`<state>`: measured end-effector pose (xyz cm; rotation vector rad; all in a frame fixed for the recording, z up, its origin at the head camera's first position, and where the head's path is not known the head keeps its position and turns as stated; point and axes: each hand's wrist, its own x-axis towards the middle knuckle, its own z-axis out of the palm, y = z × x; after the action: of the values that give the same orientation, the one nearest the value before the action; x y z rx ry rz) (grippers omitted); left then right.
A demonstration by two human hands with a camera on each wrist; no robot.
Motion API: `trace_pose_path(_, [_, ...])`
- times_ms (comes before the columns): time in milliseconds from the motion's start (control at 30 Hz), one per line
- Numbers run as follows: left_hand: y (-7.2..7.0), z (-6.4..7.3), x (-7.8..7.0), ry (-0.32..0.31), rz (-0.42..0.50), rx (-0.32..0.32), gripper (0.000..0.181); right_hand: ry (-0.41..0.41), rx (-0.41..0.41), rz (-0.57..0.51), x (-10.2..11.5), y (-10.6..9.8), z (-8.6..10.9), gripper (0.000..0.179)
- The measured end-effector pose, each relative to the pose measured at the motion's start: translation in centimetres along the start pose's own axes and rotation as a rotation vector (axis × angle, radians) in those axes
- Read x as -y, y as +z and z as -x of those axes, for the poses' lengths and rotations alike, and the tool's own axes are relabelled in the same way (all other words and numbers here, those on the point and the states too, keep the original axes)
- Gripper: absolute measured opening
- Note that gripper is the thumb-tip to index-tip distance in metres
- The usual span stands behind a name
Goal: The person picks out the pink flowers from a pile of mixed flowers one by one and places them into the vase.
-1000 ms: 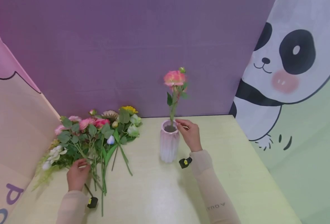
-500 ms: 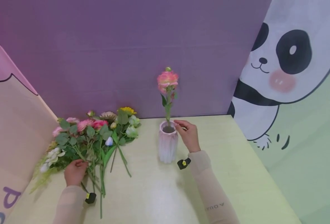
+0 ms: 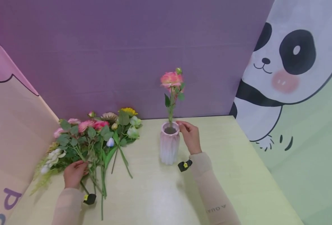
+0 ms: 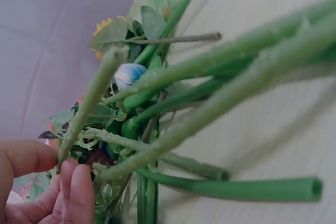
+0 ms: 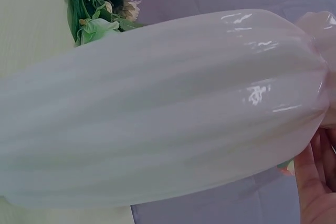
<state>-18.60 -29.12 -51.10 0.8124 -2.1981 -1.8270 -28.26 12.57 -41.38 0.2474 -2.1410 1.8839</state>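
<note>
A pink-to-white ribbed vase (image 3: 169, 148) stands upright on the table. Out of its mouth rises one pink peony-like flower (image 3: 171, 80) with a green bud and leaves. At the vase's right rim, my right hand (image 3: 191, 137) grips the edge between thumb and fingers; the vase body hides part of this hand in the right wrist view. My left hand (image 3: 74, 175) is low at the left, among the stems of the flower pile. Seen from the left wrist, its thumb and fingers pinch a green flower stem (image 4: 89, 108); which bloom belongs to it is hidden.
Left of the vase lies a pile of artificial flowers (image 3: 91, 132), pink, white and yellow, with a blue-white tulip (image 3: 110, 142). Several stems point toward the table's front. A purple wall (image 3: 112, 62) closes the back, and a panda picture (image 3: 289, 78) covers the right wall.
The flower in the vase has swung left and then slightly back right. My left hand has shifted a little left among the stems. My right hand stays at the vase's rim.
</note>
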Motion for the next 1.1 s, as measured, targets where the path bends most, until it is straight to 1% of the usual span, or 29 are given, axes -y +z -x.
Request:
trace_pose_path(67, [0.1,0.0,-0.1,-0.015,0.065,0.011,0.044,-0.022,-0.013,-0.017,-0.2,0.0,0.0,0.026])
trace_pose_path(167, [0.2,0.0,-0.2,-0.025,0.117,0.014,0.043,-0.036,-0.031,-0.052,-0.4,-0.1,0.1,0.025])
trace_pose_path(300, [0.2,0.1,-0.1,-0.037,0.177,0.012,0.049,-0.020,-0.054,-0.117,-0.6,-0.2,0.5,0.024])
trace_pose_path(367, [0.2,0.2,-0.1,-0.064,0.227,0.007,0.050,-0.009,-0.062,-0.151,-0.7,-0.3,0.7,0.024])
trace_pose_path(433, [0.3,0.3,0.1,-0.080,0.272,0.010,0.046,0.002,-0.070,-0.175,-0.8,-0.5,1.1,0.025])
trace_pose_path(533, [0.5,0.5,0.2,-0.093,0.329,0.004,0.034,0.012,-0.088,-0.204,-1.1,-0.7,1.7,0.025])
trace_pose_path(633, [0.7,0.6,0.2,-0.080,0.344,0.003,0.024,0.026,-0.128,-0.242,-1.4,-1.0,2.5,0.025])
trace_pose_path(767, [1.0,0.8,0.1,-0.057,0.370,-0.014,0.017,0.068,-0.177,-0.291,-1.9,-1.1,3.6,0.024])
trace_pose_path(933, [1.0,1.4,-0.1,-0.036,0.375,-0.027,0.015,0.128,-0.176,-0.292,-2.4,-0.8,4.7,0.025])
trace_pose_path(1100, [1.0,2.0,-0.3,-0.035,0.364,-0.022,0.016,0.159,-0.173,-0.291,-3.0,-0.6,5.6,0.024])
